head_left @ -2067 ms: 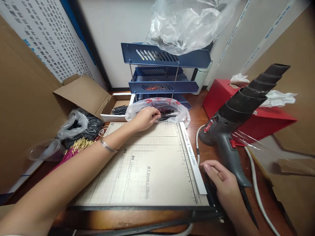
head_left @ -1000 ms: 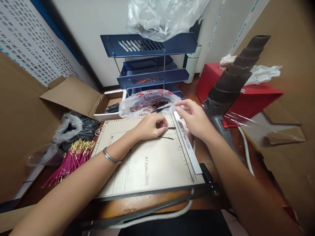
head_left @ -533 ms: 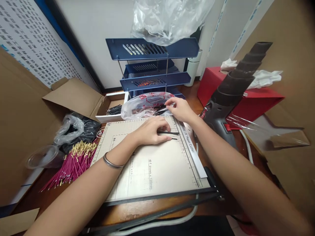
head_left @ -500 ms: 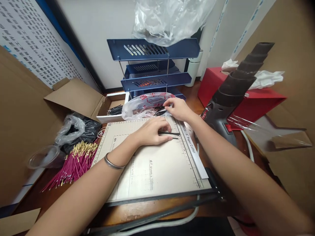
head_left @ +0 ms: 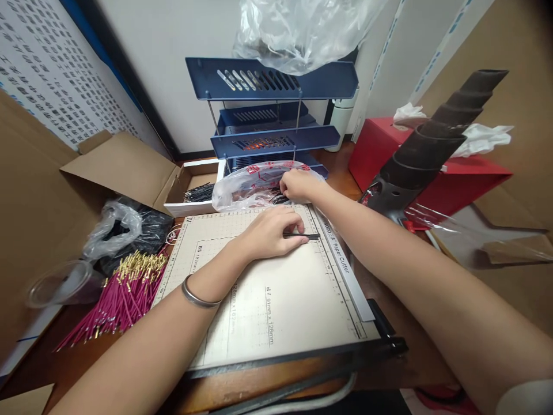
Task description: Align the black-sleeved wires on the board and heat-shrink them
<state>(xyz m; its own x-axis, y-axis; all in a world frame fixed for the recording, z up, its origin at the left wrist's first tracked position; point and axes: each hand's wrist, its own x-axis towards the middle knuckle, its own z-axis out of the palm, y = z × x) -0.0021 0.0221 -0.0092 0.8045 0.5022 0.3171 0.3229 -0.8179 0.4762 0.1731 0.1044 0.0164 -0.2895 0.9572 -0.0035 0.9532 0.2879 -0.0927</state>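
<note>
My left hand (head_left: 276, 231) rests on the paper cutter (head_left: 239, 314), thumb and fingers closed around a few thin black strips (head_left: 311, 236). Their ends point right, towards the cutter's ruled edge. At the far side, my right hand (head_left: 300, 185) reaches over the clear plastic bag (head_left: 228, 189) with red print. Its fingers are curled down at the thin black pieces (head_left: 277, 196) lying in the bag. What sits between those fingertips is hidden. A metal bangle (head_left: 194, 293) circles my left wrist.
Left of the cutter lies a pile of magenta wires (head_left: 116, 297) with gold ends, near a clear cup (head_left: 69, 282). An open carton (head_left: 194, 207) holds black-and-silver pieces. Blue tray shelves (head_left: 276, 138) stand behind. A heat gun (head_left: 415, 155) and red tissue box (head_left: 470, 173) stand right.
My right hand has moved slightly left and down into the bag, its fingers curling in. The loose short strip beside my left thumb no longer shows apart from the held ones.
</note>
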